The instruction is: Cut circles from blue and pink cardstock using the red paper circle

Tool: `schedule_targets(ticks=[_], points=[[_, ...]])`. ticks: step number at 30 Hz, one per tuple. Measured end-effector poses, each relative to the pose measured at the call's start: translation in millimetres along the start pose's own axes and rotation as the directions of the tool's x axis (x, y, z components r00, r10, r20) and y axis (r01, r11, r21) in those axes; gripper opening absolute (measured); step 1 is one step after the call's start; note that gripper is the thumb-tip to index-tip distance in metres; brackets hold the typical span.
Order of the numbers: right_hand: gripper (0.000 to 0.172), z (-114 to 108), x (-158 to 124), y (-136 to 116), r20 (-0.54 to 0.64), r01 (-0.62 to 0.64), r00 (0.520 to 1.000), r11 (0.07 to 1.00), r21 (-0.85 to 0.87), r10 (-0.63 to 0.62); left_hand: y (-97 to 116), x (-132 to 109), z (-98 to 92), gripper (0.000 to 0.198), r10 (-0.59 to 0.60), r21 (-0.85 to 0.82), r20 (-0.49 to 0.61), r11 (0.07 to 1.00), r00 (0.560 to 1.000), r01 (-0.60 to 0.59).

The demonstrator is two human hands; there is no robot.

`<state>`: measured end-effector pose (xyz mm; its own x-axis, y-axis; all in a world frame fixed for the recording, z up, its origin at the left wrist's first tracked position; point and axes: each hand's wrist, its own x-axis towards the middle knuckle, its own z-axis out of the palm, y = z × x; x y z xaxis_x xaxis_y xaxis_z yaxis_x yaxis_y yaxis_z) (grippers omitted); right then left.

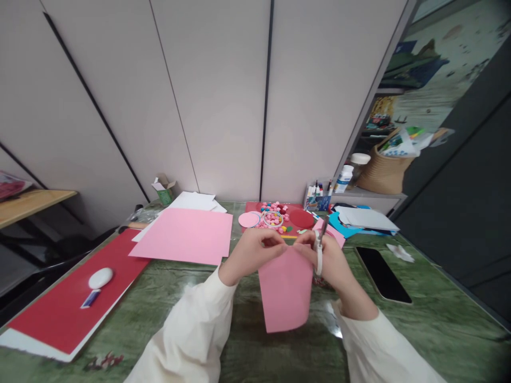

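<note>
A pink sheet of paper (pixel 285 292) hangs upright between my hands, its lower edge above the table. My left hand (pixel 257 250) pinches its top edge with thumb and fingers. Close beside it, my right hand (pixel 325 252) grips the top right part of the same sheet. White-handled scissors (pixel 319 252) hang on the right hand, with the blades pointing up and away. Behind the hands lies a red sheet (pixel 253 207) carrying pink and coloured pieces (pixel 273 218), a pink circle (pixel 249 219) and a red circle (pixel 301 217).
Larger pink paper (pixel 191 234) lies left, near a long red sheet (pixel 80 298) with a white oval object (pixel 101 278) and a small purple-labelled tube (pixel 91 299). A phone (pixel 383 274) lies right. A marker box (pixel 318 198) and white papers (pixel 365 219) stand near the wall.
</note>
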<state>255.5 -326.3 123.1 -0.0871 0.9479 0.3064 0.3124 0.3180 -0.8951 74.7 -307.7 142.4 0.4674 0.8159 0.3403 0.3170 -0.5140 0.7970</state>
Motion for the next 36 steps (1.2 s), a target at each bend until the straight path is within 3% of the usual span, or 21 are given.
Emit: schedule_targets(ticks=[5,14,20,26,30,36], points=[[0.021,-7.9,2.4,5.3,-0.05,-0.011,0.999,1.0,-0.022,0.01,-2.1,1.7,-2.7,0.016,-0.012,0.035,-0.075,0.999,0.997,0.014],[0.02,-8.0,2.2,3.6,0.042,-0.004,0.999,0.999,-0.035,0.006,-0.9,1.5,-0.7,0.017,0.03,0.061,-0.019,0.998,0.999,-0.029],[0.021,-13.0,4.5,2.1,-0.041,0.001,0.999,0.992,-0.126,-0.006,-6.5,2.2,-2.2,0.019,0.019,0.096,-0.081,0.995,0.997,-0.011],[0.02,-14.4,4.8,4.7,-0.046,0.01,0.999,0.99,-0.142,-0.016,-9.5,2.1,-3.8,0.023,0.053,0.195,-0.088,0.98,0.995,-0.034],[0.021,-15.3,5.5,7.8,-0.052,-0.005,0.999,0.994,-0.112,-0.001,-7.6,3.4,-3.7,0.023,0.047,0.163,-0.069,0.986,0.996,-0.035],[0.022,-19.2,6.8,11.2,-0.092,-0.075,0.993,0.997,-0.018,0.073,-9.1,4.9,-8.2,0.017,-0.002,0.039,-0.126,0.999,0.992,0.007]])
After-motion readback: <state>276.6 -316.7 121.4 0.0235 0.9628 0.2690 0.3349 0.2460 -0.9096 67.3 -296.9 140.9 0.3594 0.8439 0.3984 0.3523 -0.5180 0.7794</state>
